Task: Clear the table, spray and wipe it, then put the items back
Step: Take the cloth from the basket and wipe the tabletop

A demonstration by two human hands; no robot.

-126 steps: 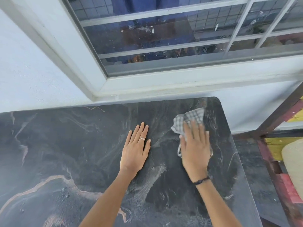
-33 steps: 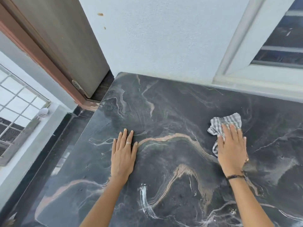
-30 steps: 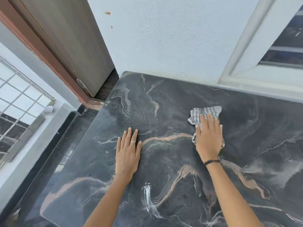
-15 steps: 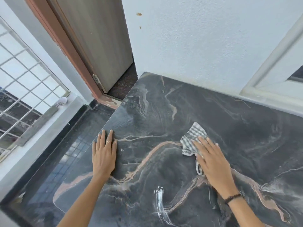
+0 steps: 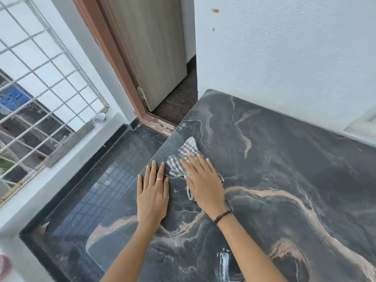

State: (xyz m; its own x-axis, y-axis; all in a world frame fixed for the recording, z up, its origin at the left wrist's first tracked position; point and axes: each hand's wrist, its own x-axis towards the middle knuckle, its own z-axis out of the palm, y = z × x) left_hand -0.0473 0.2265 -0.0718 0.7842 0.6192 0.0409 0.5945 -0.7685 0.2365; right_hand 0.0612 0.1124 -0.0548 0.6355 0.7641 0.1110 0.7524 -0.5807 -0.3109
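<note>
While the cloth (image 5: 184, 157) is pressed flat by the right hand (image 5: 203, 180), the left hand (image 5: 152, 194) is laid open on the table (image 5: 284, 159); door (image 5: 150, 47) far left.

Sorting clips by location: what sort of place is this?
Probably a home balcony or entry landing: a white metal window grille, a brown-framed wooden door, and a dark marble-patterned table.

Person, two bare forearms, no sleeves in view. Left hand (image 5: 152, 197): one thin gold-toned ring (image 5: 159, 179) on a finger. Right hand (image 5: 205, 184): narrow dark cord bracelet (image 5: 222, 215) at the wrist. Fingernails short, unpainted.
</note>
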